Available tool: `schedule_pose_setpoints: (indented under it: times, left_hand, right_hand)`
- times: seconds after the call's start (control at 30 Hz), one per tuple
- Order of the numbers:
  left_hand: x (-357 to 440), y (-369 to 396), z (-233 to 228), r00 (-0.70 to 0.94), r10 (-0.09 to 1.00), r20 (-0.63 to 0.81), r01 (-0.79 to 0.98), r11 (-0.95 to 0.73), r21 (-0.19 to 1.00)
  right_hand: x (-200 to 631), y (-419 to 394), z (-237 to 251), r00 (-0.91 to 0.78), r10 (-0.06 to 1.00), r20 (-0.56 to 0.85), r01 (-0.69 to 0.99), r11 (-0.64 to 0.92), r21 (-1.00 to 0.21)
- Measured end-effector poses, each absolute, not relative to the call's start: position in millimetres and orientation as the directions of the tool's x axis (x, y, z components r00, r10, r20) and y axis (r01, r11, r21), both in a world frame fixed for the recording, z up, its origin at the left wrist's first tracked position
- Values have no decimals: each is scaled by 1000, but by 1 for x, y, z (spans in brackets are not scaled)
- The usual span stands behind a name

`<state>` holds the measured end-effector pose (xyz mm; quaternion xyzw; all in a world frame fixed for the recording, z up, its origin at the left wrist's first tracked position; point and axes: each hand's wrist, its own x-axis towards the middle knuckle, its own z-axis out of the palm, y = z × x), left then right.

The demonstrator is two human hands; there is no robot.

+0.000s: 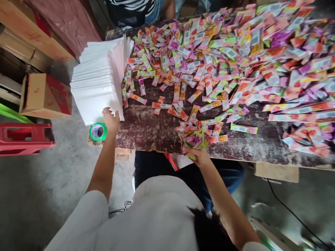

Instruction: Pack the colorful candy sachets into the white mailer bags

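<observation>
My left hand point(111, 120) rests on the near end of a fanned stack of white paper sheets or bags point(96, 76), at the table's left end. Its fingers are partly spread over the top one; whether they pinch it I cannot make out. By that hand a roll of green tape point(98, 131) lies flat at the table corner. At the table's front edge my right hand point(198, 156) is closed around a bunch of small candy packets point(194, 140) in green, pink and purple wrappers. More loose packets point(180, 111) lie just beyond it.
A wide heap of colourful packets point(235, 59) covers the far and right parts of the worn dark table point(151, 130). On the left are a cardboard box point(45, 96) and a red plastic stool point(24, 139). Another person point(138, 10) is across the table. A cable point(290, 212) runs over the floor.
</observation>
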<state>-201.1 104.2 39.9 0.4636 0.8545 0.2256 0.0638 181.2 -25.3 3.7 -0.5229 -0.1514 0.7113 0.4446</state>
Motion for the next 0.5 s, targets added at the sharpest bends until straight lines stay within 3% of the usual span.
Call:
schedule_pose_setpoints:
  times: [0.17, 0.37, 0.5]
  left_hand:
    - [-224, 137, 17, -622, 783, 8, 748, 592, 300]
    - [-218, 127, 6, -592, 802, 78, 785, 551, 283]
    - [-213, 133, 9, -605, 796, 10, 761, 575, 300]
  right_hand:
    - [174, -15, 14, -57, 794, -605, -447, -562, -696]
    - [179, -25, 4, -26, 762, -647, -448, -588, -674]
    - [186, -28, 3, -19, 769, -639, -420, -586, -693]
